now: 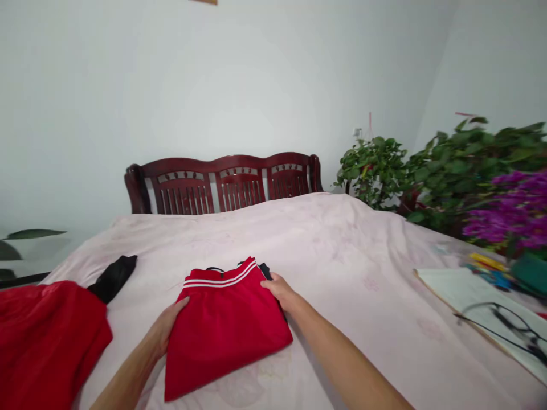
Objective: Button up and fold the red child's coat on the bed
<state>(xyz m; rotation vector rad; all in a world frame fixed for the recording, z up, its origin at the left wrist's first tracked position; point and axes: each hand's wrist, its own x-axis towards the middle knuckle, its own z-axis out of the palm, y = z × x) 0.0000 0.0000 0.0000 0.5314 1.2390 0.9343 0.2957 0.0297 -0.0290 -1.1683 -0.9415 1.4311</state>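
A folded red garment (226,330) with two white stripes along its gathered band lies in front of me on the pale bedspread. My left hand (167,324) holds its left edge near the band, with some fingers hidden beneath or behind the cloth. At the upper right corner, my right hand (280,291) grips the opposite edge, thumb on top. Dark cloth (265,271) peeks out from under the red one at the back and right side. To the left, apart from my hands, lies a rumpled red garment (47,341) beside a black piece of cloth (115,278).
A pale pink bedspread (342,273) covers the wide surface. Eyeglasses (508,322) rest on a white pad (453,287) at right, near small colourful items (491,267). Leafy plants (376,168) and purple flowers (510,213) stand behind them. A dark wooden backrest (226,182) is against the wall.
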